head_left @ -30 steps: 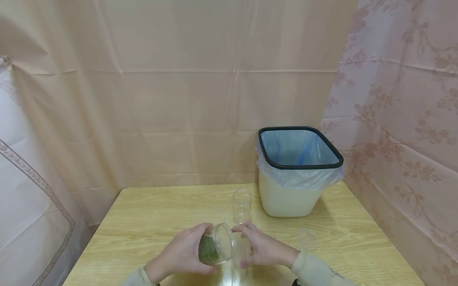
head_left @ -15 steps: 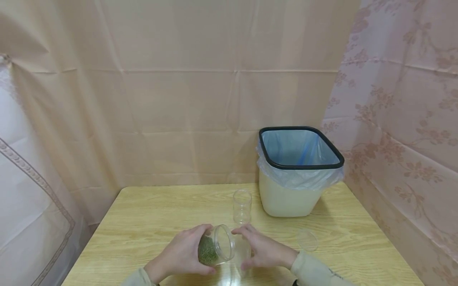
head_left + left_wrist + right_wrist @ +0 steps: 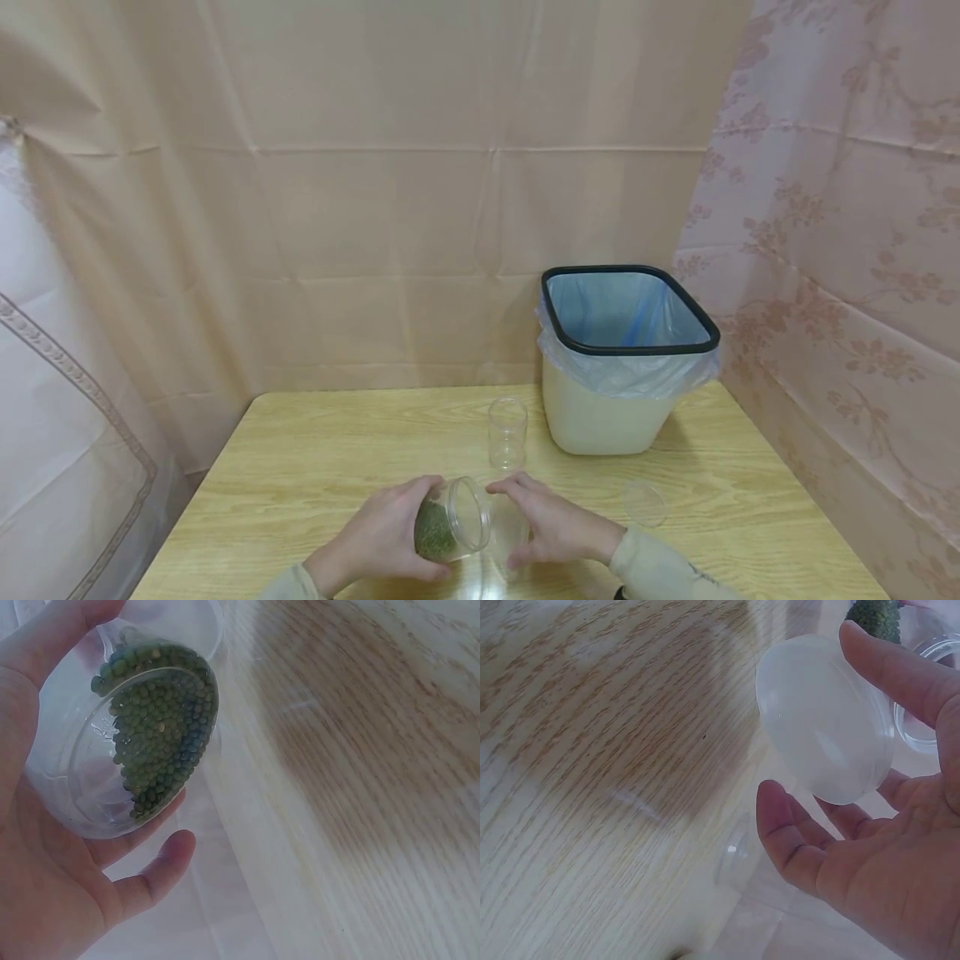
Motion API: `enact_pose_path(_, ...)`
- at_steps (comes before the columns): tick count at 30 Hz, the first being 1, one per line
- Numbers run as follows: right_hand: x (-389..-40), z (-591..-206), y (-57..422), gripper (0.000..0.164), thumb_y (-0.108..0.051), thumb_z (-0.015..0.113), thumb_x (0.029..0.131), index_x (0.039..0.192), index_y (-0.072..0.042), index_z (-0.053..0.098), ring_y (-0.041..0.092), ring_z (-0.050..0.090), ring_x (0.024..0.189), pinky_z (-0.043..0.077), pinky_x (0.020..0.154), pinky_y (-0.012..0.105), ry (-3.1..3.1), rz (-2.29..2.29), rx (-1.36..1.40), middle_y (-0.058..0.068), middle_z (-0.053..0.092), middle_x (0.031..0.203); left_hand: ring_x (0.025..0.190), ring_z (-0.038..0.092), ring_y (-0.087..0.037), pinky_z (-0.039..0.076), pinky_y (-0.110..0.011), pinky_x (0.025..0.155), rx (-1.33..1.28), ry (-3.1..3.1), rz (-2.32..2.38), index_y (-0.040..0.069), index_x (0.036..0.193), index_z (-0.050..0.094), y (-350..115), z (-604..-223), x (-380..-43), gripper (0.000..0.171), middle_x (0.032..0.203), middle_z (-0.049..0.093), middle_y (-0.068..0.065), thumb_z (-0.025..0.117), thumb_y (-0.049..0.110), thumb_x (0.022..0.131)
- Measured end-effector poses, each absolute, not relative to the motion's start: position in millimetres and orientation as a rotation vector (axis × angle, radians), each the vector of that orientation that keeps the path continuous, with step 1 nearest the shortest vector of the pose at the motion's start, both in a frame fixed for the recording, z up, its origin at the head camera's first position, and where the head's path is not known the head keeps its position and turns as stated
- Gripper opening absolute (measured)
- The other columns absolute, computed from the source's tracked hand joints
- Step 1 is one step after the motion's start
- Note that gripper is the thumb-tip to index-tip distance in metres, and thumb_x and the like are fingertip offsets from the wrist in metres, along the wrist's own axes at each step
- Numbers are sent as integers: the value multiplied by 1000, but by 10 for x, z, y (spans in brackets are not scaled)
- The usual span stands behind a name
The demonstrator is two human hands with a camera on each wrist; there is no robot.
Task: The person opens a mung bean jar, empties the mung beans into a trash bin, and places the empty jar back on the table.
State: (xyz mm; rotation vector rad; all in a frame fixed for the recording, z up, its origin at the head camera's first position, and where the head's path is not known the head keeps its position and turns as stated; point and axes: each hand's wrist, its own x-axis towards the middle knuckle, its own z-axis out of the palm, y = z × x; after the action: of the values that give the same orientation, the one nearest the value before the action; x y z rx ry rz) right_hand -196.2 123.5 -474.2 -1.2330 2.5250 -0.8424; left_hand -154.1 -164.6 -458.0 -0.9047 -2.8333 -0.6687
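Observation:
My left hand (image 3: pixel 386 533) grips a clear jar (image 3: pixel 82 772) tipped on its side, its uncapped mouth facing my right hand. Small green beans (image 3: pixel 157 727) are heaped along the lower wall of the jar. In the head view the jar's threaded rim (image 3: pixel 487 527) shows at the right end. My right hand (image 3: pixel 558 527) holds a translucent round lid (image 3: pixel 817 712) by its edge, thumb at the top and fingers below. The lid stands on edge close to the jar's mouth.
An empty clear jar (image 3: pixel 507 442) stands upright beyond my hands on the wooden table (image 3: pixel 337 442). Right of my right hand lies a clear round lid (image 3: pixel 645 503). A cream bin (image 3: pixel 600 421) with a black rim and a blue liner stands at the back right.
The jar with the beans has sunk slightly and shifted a touch left. My right hand with the lid is slightly lower; both grips are the same.

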Motion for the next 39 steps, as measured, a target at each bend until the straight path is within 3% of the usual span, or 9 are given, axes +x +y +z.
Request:
enact_pose_path(14, -1930, -4676, 1239, 91, -30, 90, 74, 149, -8, 44, 24, 49, 123, 50, 99, 38, 2555, -766, -1151, 5, 50, 137, 109, 55, -17, 53, -49, 90, -901, -2777, -618, 9, 136, 54, -1636, -4768, -1575, 99, 123, 62, -3, 95, 51, 55)
enact_pose_path(21, -1916, -4713, 1249, 90, -30, 90, 72, 149, -13, 45, 24, 49, 123, 50, 99, 40, 2578, -731, -1089, 3, 52, 136, 105, 61, -20, 54, -52, 88, -903, -2834, -614, 6, 137, 54, -1636, -4789, -1564, 101, 122, 64, -3, 92, 59, 59)
enact_pose_path(39, -1884, -4726, 1270, 93, -33, 90, 70, 149, -11, 45, 42, 46, 129, 45, 103, 58, 2592, -623, -1066, 6, 54, 133, 105, 61, -16, 52, -53, 87, -878, -2895, -525, 8, 136, 53, -1580, -4815, -1513, 100, 121, 65, -1, 92, 60, 59)
